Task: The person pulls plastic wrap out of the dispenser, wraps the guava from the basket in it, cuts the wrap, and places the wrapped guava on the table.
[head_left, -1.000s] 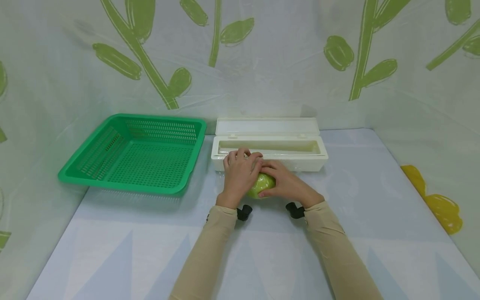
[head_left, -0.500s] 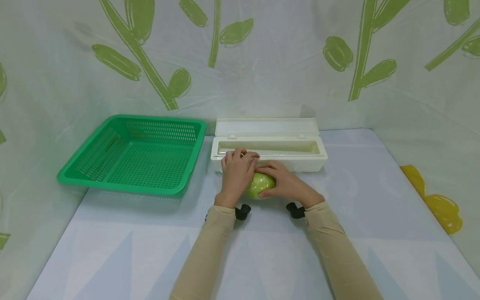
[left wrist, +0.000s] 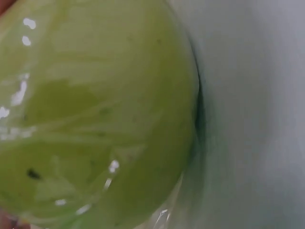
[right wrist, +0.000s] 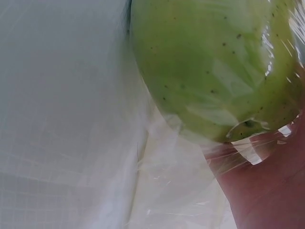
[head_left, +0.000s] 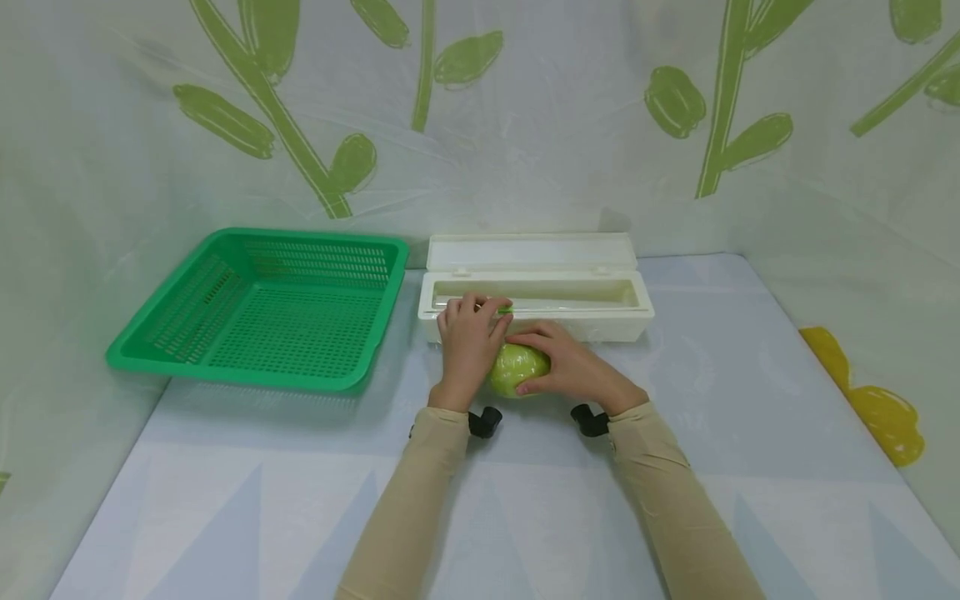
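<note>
In the head view, my right hand (head_left: 566,367) grips a green fruit (head_left: 517,371) wrapped in clear cling film, thumb on its near side and fingers over its far side. The right wrist view shows the fruit's speckled skin (right wrist: 205,62) under creased film (right wrist: 176,181). My left hand (head_left: 468,346) lies to the left of the fruit, reaching the front edge of a white cling film dispenser (head_left: 592,327). Its thumb and forefinger pinch a small green slide cutter (head_left: 506,309) there. Fruit (left wrist: 95,109) fills most of the left wrist view, hiding nearly all of that hand.
The dispenser's lid (head_left: 532,252) stands open at the back. On the left, a green plastic basket (head_left: 360,379) stands with nothing in it. Black wrist mounts (head_left: 486,422) show beneath both wrists. A patterned sheet (head_left: 555,108) hangs behind the table (head_left: 720,400).
My left hand has slid left along the dispenser's front edge, showing more of the fruit and the green cutter between its fingertips. My right hand keeps its grip on the fruit.
</note>
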### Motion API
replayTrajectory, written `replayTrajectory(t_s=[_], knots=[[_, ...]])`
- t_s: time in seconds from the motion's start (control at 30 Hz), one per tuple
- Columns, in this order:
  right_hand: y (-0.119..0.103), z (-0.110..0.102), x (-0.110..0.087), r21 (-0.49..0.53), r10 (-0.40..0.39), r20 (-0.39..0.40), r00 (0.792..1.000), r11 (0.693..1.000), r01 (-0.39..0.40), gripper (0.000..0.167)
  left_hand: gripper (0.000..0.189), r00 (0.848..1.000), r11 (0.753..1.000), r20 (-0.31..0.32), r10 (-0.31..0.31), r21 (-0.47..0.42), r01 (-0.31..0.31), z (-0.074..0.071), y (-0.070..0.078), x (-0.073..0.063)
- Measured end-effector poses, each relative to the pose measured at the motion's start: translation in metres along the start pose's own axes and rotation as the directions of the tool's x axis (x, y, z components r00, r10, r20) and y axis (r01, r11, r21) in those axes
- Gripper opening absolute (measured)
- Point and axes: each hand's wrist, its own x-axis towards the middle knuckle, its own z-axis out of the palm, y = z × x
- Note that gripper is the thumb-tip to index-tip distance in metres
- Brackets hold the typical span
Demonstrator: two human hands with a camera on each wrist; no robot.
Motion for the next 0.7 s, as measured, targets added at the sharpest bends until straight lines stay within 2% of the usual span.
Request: replayTrajectory(t_s=[0.2,0.4,0.7], knots=[[-0.0005,-0.0008,0.0005,0.009,0.015,0.003,1.000,1.000,-0.015,0.073,0.021,0.999,0.999,-0.008,-0.038,-0.012,0.038,0.0022,0.0007,0.0002],[0.0002,-0.0011,0.0007,0.009,0.029,0.007,1.000,1.000,-0.029,0.073,0.022,0.996,0.996,-0.007,-0.083,0.016,0.084,0.0040,0.0028,0.0010],[0.0020,-0.0019,0.0007,0.001,0.012,0.003,1.000,1.000,-0.012,0.073,0.020,0.995,0.994,-0.014,-0.094,0.051,0.095,0.0033,0.0073,0.0024]])
